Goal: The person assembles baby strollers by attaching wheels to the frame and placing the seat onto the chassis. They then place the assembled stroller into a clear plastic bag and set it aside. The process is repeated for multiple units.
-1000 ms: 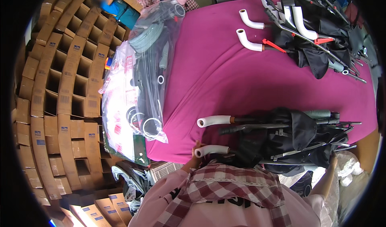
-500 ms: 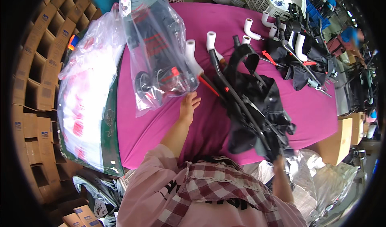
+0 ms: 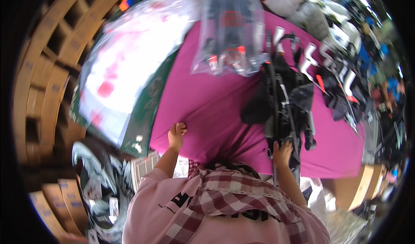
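My left hand [image 3: 176, 134] rests with curled fingers on the near edge of the magenta tablecloth [image 3: 207, 110] and holds nothing else. My right hand [image 3: 282, 152] grips the near end of a folded black umbrella frame [image 3: 283, 101] that lies lengthwise on the cloth, its white curved handle [image 3: 279, 34] pointing away from me. A clear plastic bag [image 3: 231, 32] with dark parts and red caps inside lies at the far middle of the table.
More black umbrellas with white handles [image 3: 335, 77] lie at the right. A stack of white and pink plastic bags [image 3: 125, 67] lies on the left over a green sheet. Stacked cardboard dividers [image 3: 43, 71] fill the left side. Bags lie on the floor.
The view swung sharply. My left hand drew back from the clear bag to the table's near edge. My right hand came up onto the near end of the black umbrella.
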The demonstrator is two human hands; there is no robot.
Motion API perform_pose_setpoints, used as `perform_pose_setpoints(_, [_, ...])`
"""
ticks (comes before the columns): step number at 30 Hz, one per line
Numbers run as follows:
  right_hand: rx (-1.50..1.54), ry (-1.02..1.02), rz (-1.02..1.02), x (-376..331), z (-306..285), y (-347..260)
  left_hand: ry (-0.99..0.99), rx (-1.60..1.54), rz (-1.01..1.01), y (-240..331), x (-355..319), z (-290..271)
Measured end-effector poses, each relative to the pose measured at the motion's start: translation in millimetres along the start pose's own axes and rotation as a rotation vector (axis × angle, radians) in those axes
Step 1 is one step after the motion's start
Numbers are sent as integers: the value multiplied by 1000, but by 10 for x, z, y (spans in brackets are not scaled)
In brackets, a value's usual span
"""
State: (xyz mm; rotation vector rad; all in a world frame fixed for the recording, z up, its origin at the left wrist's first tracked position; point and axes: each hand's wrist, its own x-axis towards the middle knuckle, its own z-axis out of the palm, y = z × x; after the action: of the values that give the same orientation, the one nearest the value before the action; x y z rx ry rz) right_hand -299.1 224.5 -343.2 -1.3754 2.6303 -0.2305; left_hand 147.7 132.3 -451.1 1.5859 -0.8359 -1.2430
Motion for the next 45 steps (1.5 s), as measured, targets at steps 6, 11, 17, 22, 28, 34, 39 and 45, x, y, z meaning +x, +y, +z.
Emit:
perform_pose_setpoints(6, [597,85,-889,-220,-405,-1358,323,265,-147,-70,-1321,-953])
perform_pose_setpoints(11, [876,-590,-780,-1375,1,-2038,677,337,-160,-813,-2531,-2047])
perform_pose_setpoints(17, [341,-1280,-1265,-2348,901,-2079,938,288,-124,-1329,-2767,-2576])
perform_pose_setpoints(22, [199,-1093,-1351,-2968,704,-3118,967,569,199,-872,-2399,-3324])
perform_pose_setpoints(28, [153,-1201,-1404,-3710,663,-3689,991,758,74,-544,-1989,-5036])
perform_pose_setpoints(34, [85,-1282,-1191,-3731,974,-3539,949,390,-525,-1841,-1980,-5412])
perform_pose_setpoints(39, [69,-1299,-1069,-3823,904,-3511,688,651,-61,-1024,-2055,-5264])
perform_pose_setpoints(45, [91,-1030,-1293,-3832,668,-3610,817,189,277,918,-2397,-4576])
